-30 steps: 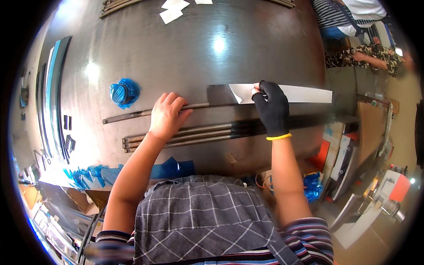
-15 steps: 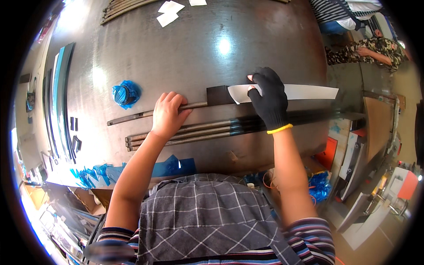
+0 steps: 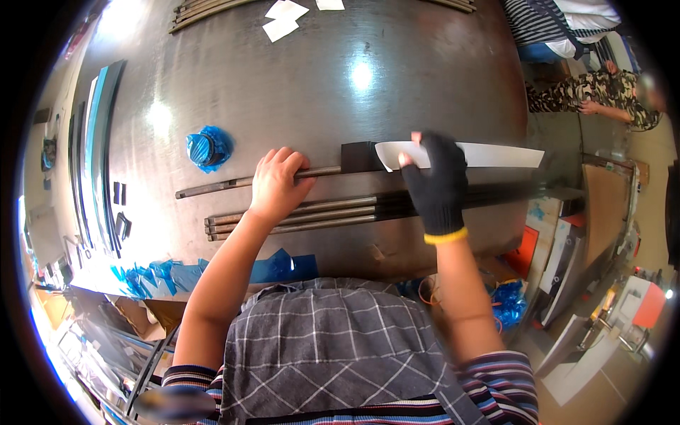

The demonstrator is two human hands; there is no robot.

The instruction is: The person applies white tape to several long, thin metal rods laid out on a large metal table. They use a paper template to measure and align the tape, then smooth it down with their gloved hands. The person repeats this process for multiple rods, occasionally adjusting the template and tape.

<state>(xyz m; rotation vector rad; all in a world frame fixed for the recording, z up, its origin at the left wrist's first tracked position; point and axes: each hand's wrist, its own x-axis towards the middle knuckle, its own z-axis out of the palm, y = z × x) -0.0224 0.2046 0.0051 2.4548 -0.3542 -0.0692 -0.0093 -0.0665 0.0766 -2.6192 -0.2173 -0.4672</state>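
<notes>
My bare left hand (image 3: 278, 185) is closed over a slim brown metal bar (image 3: 219, 188) on the table. Its fingers curl over the bar's far side. To the right, a black strip (image 3: 359, 157) lies along the bar. A white strip (image 3: 496, 155) runs on from it, its left end curled up. My right hand (image 3: 440, 185), in a black fingerless-tipped glove with a yellow cuff, lies over the white strip. Its bare thumb and one fingertip show apart from each other; the other fingers are partly hidden. Several similar bars (image 3: 304, 220) lie nearer me, partly under the right hand.
A roll in blue plastic film (image 3: 210, 149) stands left of the bar. Long strips (image 3: 99, 142) lie along the table's left side. Blue film (image 3: 283, 268) covers part of the near edge. White paper pieces (image 3: 281, 28) and more bars are at the back. Another person (image 3: 595, 95) stands at right.
My right hand has drawn slightly right and toward me over the white strip. The left hand stays on the bar. The whole view has shifted a little.
</notes>
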